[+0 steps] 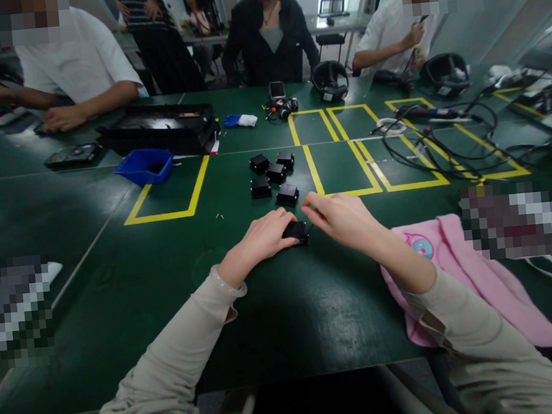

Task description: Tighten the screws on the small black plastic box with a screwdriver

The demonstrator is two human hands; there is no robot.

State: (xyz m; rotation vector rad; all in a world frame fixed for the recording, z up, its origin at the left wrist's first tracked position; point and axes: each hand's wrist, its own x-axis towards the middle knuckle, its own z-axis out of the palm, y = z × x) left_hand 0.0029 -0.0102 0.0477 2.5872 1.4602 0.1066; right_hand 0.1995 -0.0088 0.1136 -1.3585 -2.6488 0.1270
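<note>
My left hand (269,233) is closed over a small black box-shaped part (296,233) that rests on the green table. Just right of it, my right hand (339,217) is held in a pinch above the table. A short thin dark line shows between the part and my right fingers, too small to name. Beyond my hands lies a loose group of several similar black parts, among them a nearer one (287,195) and one at the back left (259,163).
A pink cloth (446,243) lies under my right forearm. At the left stand a blue scoop-shaped bin (144,167) and a long black tray (163,130). Black cables (425,149) coil at the right over yellow tape outlines (347,193). People sit across the table.
</note>
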